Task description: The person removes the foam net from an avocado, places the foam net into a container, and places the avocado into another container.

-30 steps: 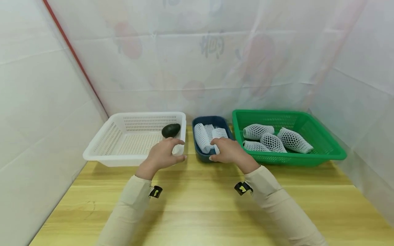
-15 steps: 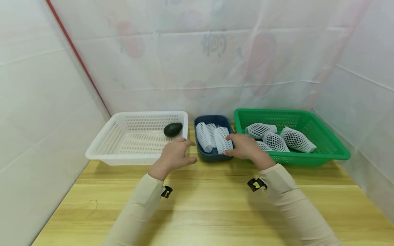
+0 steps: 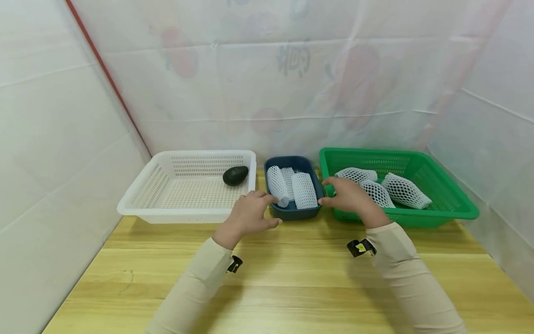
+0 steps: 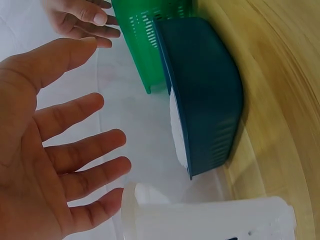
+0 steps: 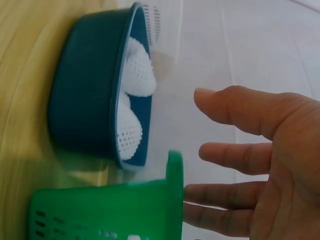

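Observation:
In the head view my left hand [image 3: 250,214] hovers by the front left corner of the dark blue basket [image 3: 297,213], fingers spread and holding nothing. My right hand [image 3: 349,195] is over the left edge of the green basket [image 3: 434,216], also empty, its thumb tip near the blue basket's right rim. White foam net sleeves [image 3: 304,191] lie in the blue basket. Both wrist views show the fingers apart: the left hand [image 4: 65,145] beside the blue basket [image 4: 207,95], the right hand [image 5: 270,165] with fingertips at the green rim [image 5: 175,200].
A white basket [image 3: 167,213] at the left holds one dark avocado [image 3: 235,176]. Several net-wrapped items [image 3: 405,190] lie in the green basket. Pale sheeting [image 3: 267,93] stands behind and at both sides of the wooden table [image 3: 292,278].
Both hands have moved right. The right hand has gone from above the blue basket's sleeves to the green basket's edge; the left has come from the white basket toward the blue one.

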`<action>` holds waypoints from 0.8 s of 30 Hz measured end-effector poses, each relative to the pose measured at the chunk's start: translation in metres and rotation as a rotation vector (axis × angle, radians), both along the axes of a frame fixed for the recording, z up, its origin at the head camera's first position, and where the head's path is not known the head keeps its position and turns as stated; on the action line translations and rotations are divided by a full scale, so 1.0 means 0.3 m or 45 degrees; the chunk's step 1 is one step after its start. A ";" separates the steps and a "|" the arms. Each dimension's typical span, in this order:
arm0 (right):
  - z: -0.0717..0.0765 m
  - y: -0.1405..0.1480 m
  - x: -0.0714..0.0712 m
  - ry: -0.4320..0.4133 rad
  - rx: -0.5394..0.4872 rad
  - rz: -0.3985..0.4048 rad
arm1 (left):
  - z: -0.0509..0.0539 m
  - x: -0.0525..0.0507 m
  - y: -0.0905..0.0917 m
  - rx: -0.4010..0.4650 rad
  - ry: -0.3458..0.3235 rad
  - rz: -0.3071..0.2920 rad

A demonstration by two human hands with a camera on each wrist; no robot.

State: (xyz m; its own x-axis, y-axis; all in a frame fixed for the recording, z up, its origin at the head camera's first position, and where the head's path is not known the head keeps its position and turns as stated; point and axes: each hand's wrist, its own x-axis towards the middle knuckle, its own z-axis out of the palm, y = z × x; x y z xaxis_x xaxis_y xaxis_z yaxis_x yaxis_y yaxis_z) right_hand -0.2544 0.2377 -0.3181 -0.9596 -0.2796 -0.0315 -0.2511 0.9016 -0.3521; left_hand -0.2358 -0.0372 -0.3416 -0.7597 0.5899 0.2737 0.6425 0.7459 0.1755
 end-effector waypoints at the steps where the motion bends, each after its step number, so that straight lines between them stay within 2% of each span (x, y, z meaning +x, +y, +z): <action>1: -0.001 0.007 -0.001 -0.003 -0.008 -0.003 | 0.000 0.001 0.003 0.008 0.004 -0.010; 6: -0.003 0.044 -0.006 -0.012 -0.071 -0.001 | -0.006 -0.001 0.021 0.036 0.011 -0.067; 11: 0.001 0.088 -0.017 -0.020 -0.093 0.006 | -0.013 -0.002 0.037 0.030 -0.044 -0.078; 19: 0.019 0.132 -0.030 -0.033 -0.025 0.008 | -0.035 -0.001 0.062 0.054 -0.149 -0.100; 24: 0.023 0.146 -0.038 -0.080 0.005 -0.001 | -0.049 -0.006 0.079 0.039 -0.162 -0.131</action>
